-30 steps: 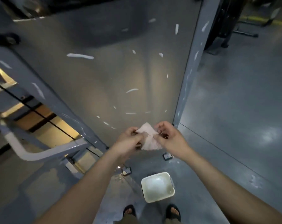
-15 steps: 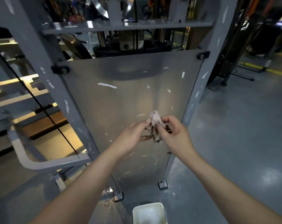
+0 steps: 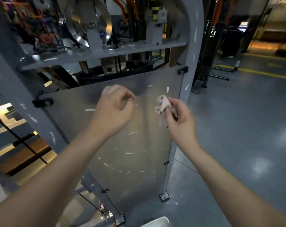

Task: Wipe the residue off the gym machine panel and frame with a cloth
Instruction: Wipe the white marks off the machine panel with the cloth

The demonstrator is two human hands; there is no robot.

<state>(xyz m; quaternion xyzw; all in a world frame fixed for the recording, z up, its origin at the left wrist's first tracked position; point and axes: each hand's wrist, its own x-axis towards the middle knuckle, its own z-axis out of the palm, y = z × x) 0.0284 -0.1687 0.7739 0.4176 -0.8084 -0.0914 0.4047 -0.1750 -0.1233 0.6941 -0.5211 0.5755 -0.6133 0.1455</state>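
A grey metal panel of the gym machine fills the middle, flecked with several white residue streaks. Grey frame posts run along it, one on the right and one on the left, both also streaked white. My right hand pinches a crumpled pale pink cloth in front of the panel's upper right. My left hand hovers in front of the upper middle of the panel with fingers loosely curled, holding nothing. The two hands are apart.
A white tub sits on the floor at the bottom edge. Pulleys and a crossbar lie above the panel. Black cables cross the left side. Grey floor spreads right, with another machine's base behind.
The view has tilted up from the floor to the machine's top. My left hand let go of the cloth and moved left; my right hand rose with the bunched cloth.
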